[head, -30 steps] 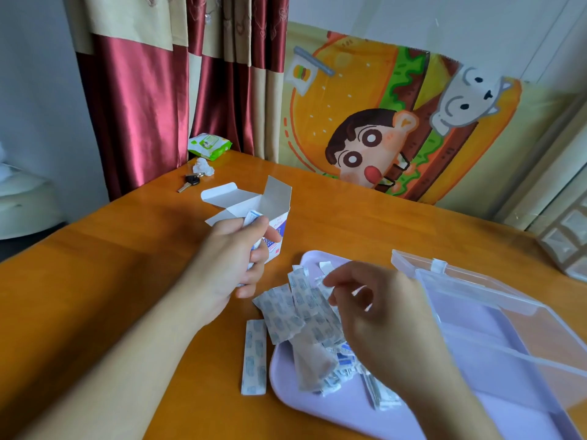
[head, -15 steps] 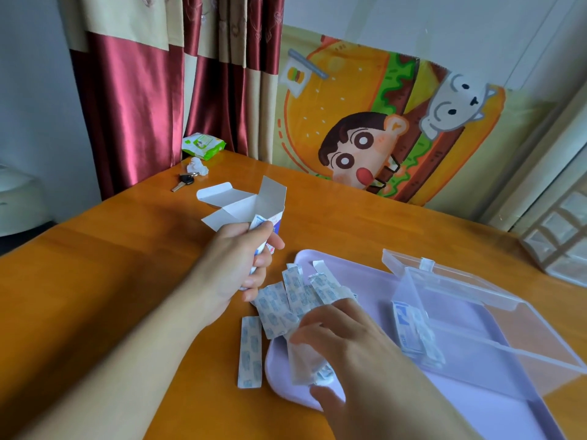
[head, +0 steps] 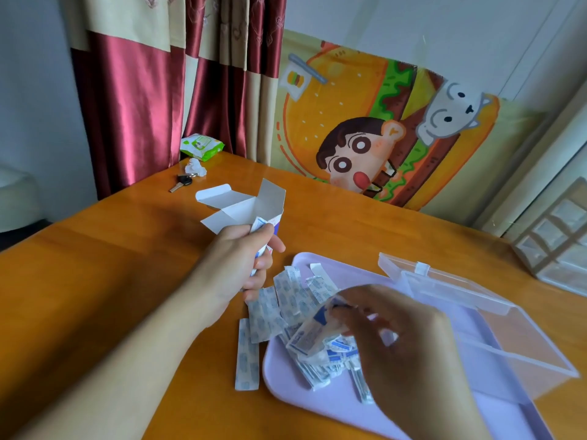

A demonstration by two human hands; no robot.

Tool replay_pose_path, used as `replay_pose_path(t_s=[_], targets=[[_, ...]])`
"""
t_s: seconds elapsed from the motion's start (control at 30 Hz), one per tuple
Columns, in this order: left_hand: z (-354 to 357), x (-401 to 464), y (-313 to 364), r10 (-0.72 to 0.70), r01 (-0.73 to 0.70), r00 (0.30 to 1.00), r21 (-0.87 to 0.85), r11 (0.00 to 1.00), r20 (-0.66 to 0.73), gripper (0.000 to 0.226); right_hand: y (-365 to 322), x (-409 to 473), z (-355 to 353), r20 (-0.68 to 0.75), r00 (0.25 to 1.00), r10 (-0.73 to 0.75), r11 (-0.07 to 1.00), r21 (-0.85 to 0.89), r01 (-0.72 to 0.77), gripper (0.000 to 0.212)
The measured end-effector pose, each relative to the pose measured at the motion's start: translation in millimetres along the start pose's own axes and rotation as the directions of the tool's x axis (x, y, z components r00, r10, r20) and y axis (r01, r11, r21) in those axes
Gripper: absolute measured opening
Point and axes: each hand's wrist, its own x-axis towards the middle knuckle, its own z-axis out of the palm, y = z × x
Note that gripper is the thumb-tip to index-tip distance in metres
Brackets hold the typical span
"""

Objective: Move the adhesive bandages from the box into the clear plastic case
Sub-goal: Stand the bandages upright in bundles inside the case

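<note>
left hand (head: 236,260) raised above the orange table (head: 95,281), forearm reaching in from the lower left, fingers curled round the white box (head: 246,209) and gripping it with the flaps open at the top. right hand (head: 394,338) lower and nearer, over the lilac tray (head: 286,389), back of hand toward the camera, fingers bent and pinching a few wrapped bandages (head: 309,335) lifted out of the heap. loose pile of bandages (head: 286,300) spilling across the tray's left rim, partly on the table; one single strip (head: 247,357) lying flat on the wood just beside the tray. clear plastic case (head: 476,319) standing on the tray to the right, lid (head: 400,265) open and tipped back; cannot tell what lies inside. farther back on the table, a key (head: 181,183), a crumpled tissue (head: 195,168) and a green wipes pack (head: 201,146).
</note>
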Motion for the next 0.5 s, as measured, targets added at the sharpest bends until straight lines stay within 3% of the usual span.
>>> replay_pose_path(t_s=[0.07, 0.13, 0.4, 0.5], targets=[[2, 0, 0, -0.001, 0.001, 1.0, 0.003, 1.0, 0.014, 0.038, 3, 8, -7, 0.085, 0.98, 0.18, 0.966, 0.172, -0.192, 0.025], [3, -2, -1, -0.019, 0.02, 0.999, -0.015, 1.0, 0.04, 0.038, 6, 16, -11, 0.14, 0.958, 0.252, 0.929, 0.244, -0.28, 0.024], [15, -11, -2, -0.161, 0.196, 0.952, -0.111, 0.974, 0.262, 0.038, 11, 42, -1, 0.227, 0.928, 0.296, 0.843, 0.395, -0.366, 0.018], [20, -13, 0, -0.216, 0.245, 0.949, -0.11, 0.963, 0.229, 0.043, 14, 45, 11, 0.223, 0.922, 0.317, 0.811, 0.44, -0.385, 0.017]])
